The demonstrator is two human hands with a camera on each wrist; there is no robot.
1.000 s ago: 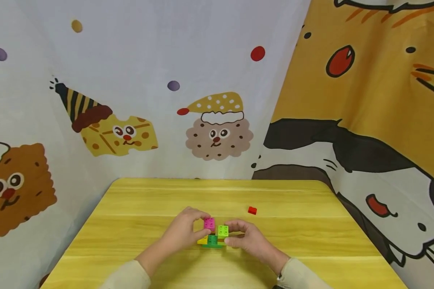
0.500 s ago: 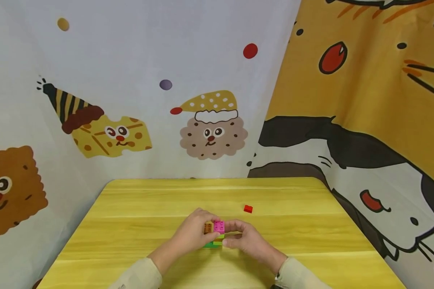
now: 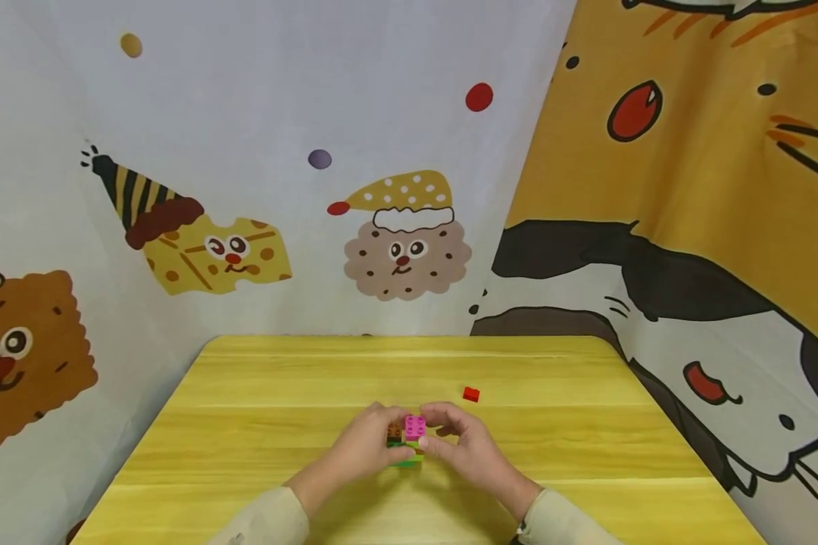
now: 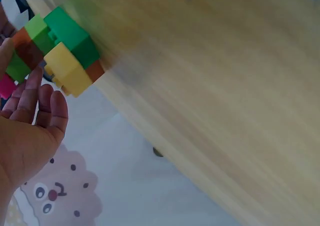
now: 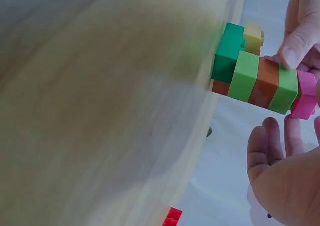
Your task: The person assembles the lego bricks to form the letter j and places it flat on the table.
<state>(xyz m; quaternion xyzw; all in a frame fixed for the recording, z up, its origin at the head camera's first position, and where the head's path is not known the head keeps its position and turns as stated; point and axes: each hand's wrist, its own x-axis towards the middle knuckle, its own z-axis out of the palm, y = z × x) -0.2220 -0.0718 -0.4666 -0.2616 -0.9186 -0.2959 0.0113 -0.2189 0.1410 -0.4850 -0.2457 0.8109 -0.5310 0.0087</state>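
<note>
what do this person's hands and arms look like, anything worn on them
The left hand and right hand are bare, without gloves. The left sleeve and right sleeve are pale cream and end short of the hands, leaving some forearm uncovered. A dark thing shows by the right sleeve's end, too little to identify.

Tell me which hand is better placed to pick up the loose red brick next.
Probably the right hand: the red brick lies just beyond it, on its side of the brick stack, and also shows in the right-wrist view. The left hand is farther off, across the stack.
</note>
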